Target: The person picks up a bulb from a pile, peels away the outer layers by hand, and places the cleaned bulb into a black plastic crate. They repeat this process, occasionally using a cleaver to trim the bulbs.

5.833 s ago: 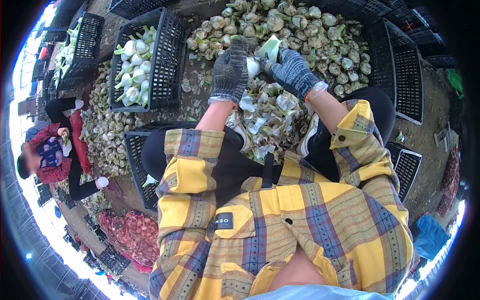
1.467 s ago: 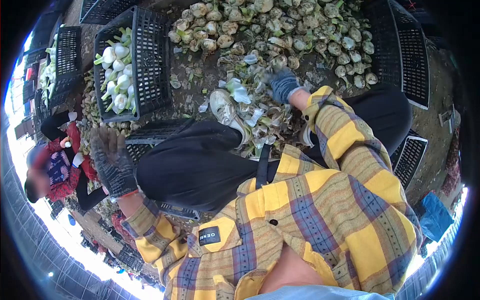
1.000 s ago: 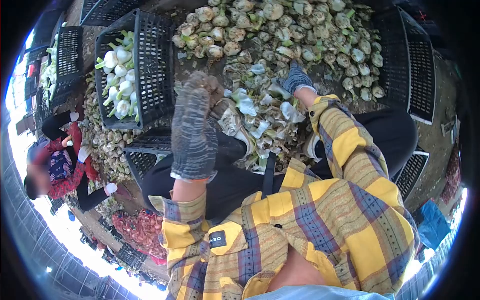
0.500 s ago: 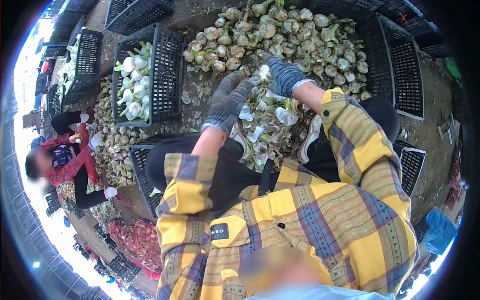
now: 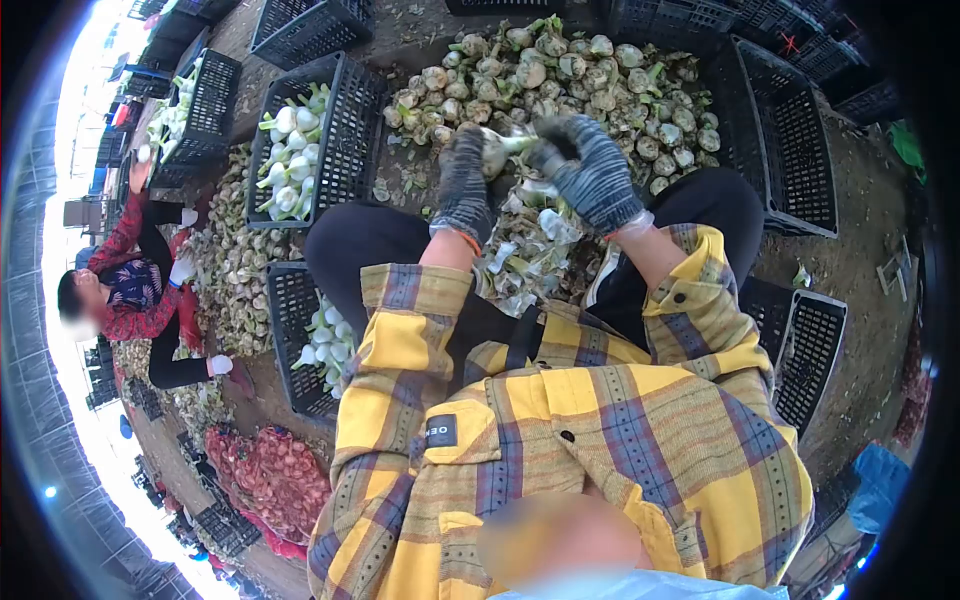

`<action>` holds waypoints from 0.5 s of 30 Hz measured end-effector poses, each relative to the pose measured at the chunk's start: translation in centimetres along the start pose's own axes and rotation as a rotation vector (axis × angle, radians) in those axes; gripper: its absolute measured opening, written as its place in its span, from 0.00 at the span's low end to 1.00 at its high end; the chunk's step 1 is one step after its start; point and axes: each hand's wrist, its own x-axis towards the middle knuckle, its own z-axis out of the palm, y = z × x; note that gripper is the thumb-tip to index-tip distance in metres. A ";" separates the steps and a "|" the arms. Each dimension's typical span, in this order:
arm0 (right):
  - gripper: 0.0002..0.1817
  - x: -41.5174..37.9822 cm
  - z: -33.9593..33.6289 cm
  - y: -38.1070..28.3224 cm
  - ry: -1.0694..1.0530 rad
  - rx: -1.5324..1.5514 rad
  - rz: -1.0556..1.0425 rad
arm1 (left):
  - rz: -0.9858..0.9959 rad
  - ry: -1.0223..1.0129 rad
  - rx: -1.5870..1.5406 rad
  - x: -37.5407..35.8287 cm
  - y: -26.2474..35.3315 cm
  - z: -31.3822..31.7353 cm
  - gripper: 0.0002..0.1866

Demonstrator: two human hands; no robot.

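Observation:
My left hand (image 5: 464, 188), in a striped grey knit glove, is wrapped round a garlic bulb (image 5: 494, 154) whose pale stem points right. At that stem end, the fingertips of my right hand (image 5: 592, 178), gloved alike, are closed on the stem; a gap shows between its thumb and the curled fingers. Beyond both hands spreads a heap of dirty garlic bulbs (image 5: 590, 92) with short cut stems. Loose white and brown garlic skins (image 5: 530, 250) lie below the hands, between my legs.
A black crate (image 5: 350, 130) of clean white garlic stands at left, and another crate (image 5: 290, 345) by my knee also holds bulbs. To the right are black crates (image 5: 800, 150). A co-worker (image 5: 130, 280) sits at far left beside more garlic (image 5: 235, 265). Red net sacks (image 5: 270, 480) lie lower left.
My hands have come back from the heap and closer together, now with a garlic bulb between them. My knees have shifted inward. The co-worker's arm now reaches up towards a crate.

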 end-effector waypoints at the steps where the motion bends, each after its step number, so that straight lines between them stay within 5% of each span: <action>1: 0.19 -0.5 0.0 1.0 0.041 0.011 0.172 | 0.004 0.005 0.003 -0.4 0.2 0.1 0.17; 3: 0.19 -0.7 0.9 2.4 0.045 0.175 0.280 | -0.027 0.029 -0.137 -1.0 0.5 0.4 0.22; 5: 0.21 -0.2 1.3 3.2 -0.175 0.144 0.383 | -0.019 -0.029 -0.100 -0.5 -0.4 0.3 0.25; 6: 0.21 0.8 0.2 -0.7 -0.233 0.517 0.866 | 0.003 -0.044 -0.107 -0.5 -0.9 0.6 0.24; 9: 0.19 0.2 0.9 0.5 -0.170 0.726 0.831 | -0.006 -0.131 -0.065 0.7 -3.0 -0.7 0.24; 12: 0.17 0.0 0.9 1.3 -0.148 0.858 0.790 | 0.546 -0.098 0.457 0.4 -3.4 -0.4 0.20; 15: 0.16 0.2 0.2 0.7 -0.161 0.777 0.706 | 0.683 -0.117 0.542 0.2 -3.5 -0.1 0.19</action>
